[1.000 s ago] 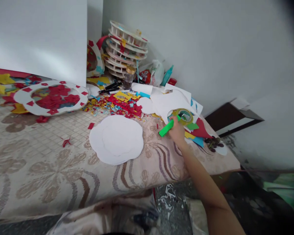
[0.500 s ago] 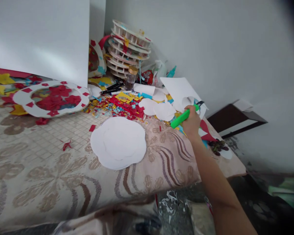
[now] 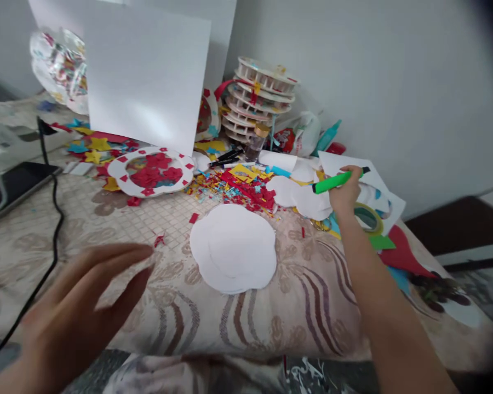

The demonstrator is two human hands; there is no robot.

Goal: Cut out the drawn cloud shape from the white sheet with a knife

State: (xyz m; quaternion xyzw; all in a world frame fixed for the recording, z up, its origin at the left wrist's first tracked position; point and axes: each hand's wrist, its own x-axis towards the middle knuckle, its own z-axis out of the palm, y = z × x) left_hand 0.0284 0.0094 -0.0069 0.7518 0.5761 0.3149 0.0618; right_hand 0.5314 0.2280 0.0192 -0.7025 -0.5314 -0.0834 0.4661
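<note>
My right hand (image 3: 347, 196) is closed around a bright green utility knife (image 3: 328, 183) with dark ends, held above the clutter at the back right of the table. Under and beside that hand lie white paper cutouts (image 3: 314, 203), a roll of tape (image 3: 368, 219) and a white sheet (image 3: 340, 161). My left hand (image 3: 78, 306) hovers over the tablecloth at the front left, blurred, its fingers apart and nothing in it. Between my hands, a scalloped white paper shape (image 3: 234, 249) with a faint curved pencil line lies flat.
Behind stand a white board (image 3: 148, 76) and a stack of round white tiers (image 3: 258, 98). A white frame (image 3: 121, 183) holds red paper pieces. Coloured scraps (image 3: 230, 191) cover the back middle. A black cable (image 3: 55, 230) and a dark tablet-like device (image 3: 16, 186) lie at left.
My left hand has come into view at the lower left. The view has swung left. My right hand still grips the green knife, now turned flatter, and the tape roll shows beside it.
</note>
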